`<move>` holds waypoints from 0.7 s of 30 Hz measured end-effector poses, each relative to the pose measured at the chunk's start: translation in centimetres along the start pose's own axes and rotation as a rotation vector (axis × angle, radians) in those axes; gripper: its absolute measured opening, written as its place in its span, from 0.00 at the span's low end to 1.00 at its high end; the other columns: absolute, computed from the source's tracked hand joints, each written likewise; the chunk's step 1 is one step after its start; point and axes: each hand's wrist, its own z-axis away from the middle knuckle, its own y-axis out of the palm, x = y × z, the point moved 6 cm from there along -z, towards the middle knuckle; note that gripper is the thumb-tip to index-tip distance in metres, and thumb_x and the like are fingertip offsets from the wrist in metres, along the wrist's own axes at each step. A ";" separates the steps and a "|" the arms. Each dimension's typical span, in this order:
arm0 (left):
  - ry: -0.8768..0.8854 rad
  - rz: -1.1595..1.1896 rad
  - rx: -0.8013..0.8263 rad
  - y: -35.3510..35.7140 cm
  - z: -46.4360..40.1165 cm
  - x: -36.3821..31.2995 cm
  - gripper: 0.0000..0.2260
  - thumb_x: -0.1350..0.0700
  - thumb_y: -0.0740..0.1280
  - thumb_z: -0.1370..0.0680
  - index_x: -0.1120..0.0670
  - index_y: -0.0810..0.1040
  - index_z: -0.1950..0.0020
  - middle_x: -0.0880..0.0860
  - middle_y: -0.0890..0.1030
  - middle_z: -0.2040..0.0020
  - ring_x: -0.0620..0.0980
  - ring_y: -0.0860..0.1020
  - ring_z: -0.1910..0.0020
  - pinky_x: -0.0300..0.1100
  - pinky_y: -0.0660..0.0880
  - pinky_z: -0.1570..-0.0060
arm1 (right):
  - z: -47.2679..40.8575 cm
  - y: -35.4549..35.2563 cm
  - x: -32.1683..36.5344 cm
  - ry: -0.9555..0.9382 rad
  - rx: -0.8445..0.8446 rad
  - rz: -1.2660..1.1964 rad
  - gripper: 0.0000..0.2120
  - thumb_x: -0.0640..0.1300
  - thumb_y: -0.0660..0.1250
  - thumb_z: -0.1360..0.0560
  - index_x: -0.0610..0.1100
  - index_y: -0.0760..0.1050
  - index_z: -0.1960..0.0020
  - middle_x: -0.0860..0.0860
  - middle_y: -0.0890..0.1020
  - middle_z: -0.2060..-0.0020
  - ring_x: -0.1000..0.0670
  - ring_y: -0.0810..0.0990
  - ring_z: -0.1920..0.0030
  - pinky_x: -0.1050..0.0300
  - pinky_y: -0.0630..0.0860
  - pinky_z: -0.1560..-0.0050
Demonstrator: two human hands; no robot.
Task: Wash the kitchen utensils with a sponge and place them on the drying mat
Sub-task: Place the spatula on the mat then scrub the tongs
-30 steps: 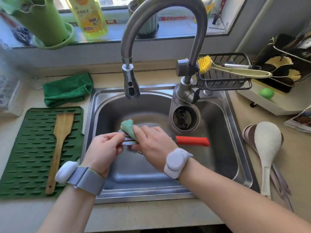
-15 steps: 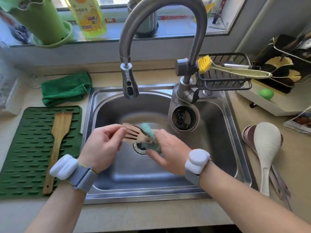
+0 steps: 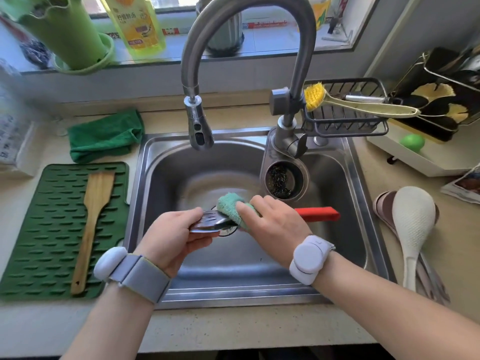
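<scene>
Over the steel sink my left hand grips the slotted metal head of a spatula whose red handle sticks out to the right. My right hand holds a teal sponge folded over the spatula's head where it meets the shaft. A wooden spatula lies on the green drying mat left of the sink. A white rice paddle lies with other utensils on the counter at the right.
The tall faucet hangs over the basin, with no water running that I can see. A wire caddy holds a yellow brush. A green cloth lies behind the mat. Dish soap stands on the sill.
The sponge hand slid left again along the spatula toward its head, uncovering the red handle. My left hand shifted its grip on the slotted head.
</scene>
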 end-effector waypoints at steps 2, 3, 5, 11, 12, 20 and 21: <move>0.015 -0.014 0.031 -0.2 0.2 0.3 0.12 0.58 0.61 0.19 0.65 0.80 0.51 0.59 0.84 0.61 0.49 0.83 0.67 0.38 0.80 0.67 | 0.4 0.7 0.1 -0.007 0.080 -0.030 0.16 0.52 0.57 0.25 0.41 0.68 0.44 0.46 0.74 0.62 0.45 0.71 0.66 0.49 0.73 0.67; 0.026 -0.029 0.044 -0.3 0.3 0.5 0.12 0.58 0.61 0.19 0.64 0.80 0.51 0.57 0.84 0.61 0.48 0.84 0.66 0.38 0.80 0.66 | 0.5 0.8 0.2 -0.003 0.109 -0.043 0.19 0.55 0.56 0.26 0.41 0.68 0.45 0.46 0.74 0.62 0.44 0.72 0.67 0.50 0.73 0.68; 0.083 -0.065 0.021 -0.6 0.6 0.7 0.12 0.58 0.61 0.19 0.63 0.81 0.51 0.56 0.85 0.60 0.47 0.83 0.64 0.36 0.79 0.65 | 0.0 0.8 1.4 0.000 0.090 -0.101 0.22 0.58 0.56 0.28 0.41 0.69 0.46 0.46 0.74 0.62 0.44 0.73 0.66 0.51 0.71 0.66; 0.240 -0.089 -0.081 -1.8 0.7 -0.2 0.13 0.60 0.59 0.18 0.66 0.80 0.51 0.55 0.84 0.61 0.49 0.81 0.61 0.39 0.79 0.62 | -2.9 1.7 5.2 0.040 0.188 -0.175 0.30 0.61 0.50 0.25 0.41 0.66 0.33 0.46 0.76 0.53 0.43 0.74 0.56 0.48 0.67 0.53; 0.263 -0.106 -0.109 -2.7 0.9 -0.8 0.12 0.60 0.59 0.18 0.62 0.81 0.52 0.52 0.85 0.62 0.46 0.81 0.63 0.36 0.79 0.62 | -2.4 2.2 4.0 0.055 0.226 -0.160 0.29 0.62 0.49 0.26 0.44 0.65 0.34 0.47 0.76 0.53 0.43 0.75 0.54 0.48 0.64 0.51; 0.322 -0.166 -0.193 -9.5 -0.8 -3.7 0.12 0.56 0.59 0.18 0.56 0.82 0.50 0.49 0.85 0.62 0.41 0.82 0.64 0.31 0.76 0.66 | -1.7 4.9 1.5 0.337 0.284 -0.215 0.25 0.59 0.47 0.26 0.44 0.73 0.43 0.47 0.77 0.55 0.41 0.76 0.52 0.48 0.62 0.49; 0.326 -0.197 -0.170 -9.1 -1.1 -3.7 0.12 0.57 0.60 0.18 0.56 0.82 0.51 0.49 0.85 0.62 0.41 0.82 0.64 0.31 0.76 0.66 | -3.5 4.4 4.3 0.298 0.233 -0.251 0.23 0.57 0.48 0.25 0.44 0.72 0.43 0.47 0.77 0.55 0.41 0.76 0.52 0.48 0.62 0.50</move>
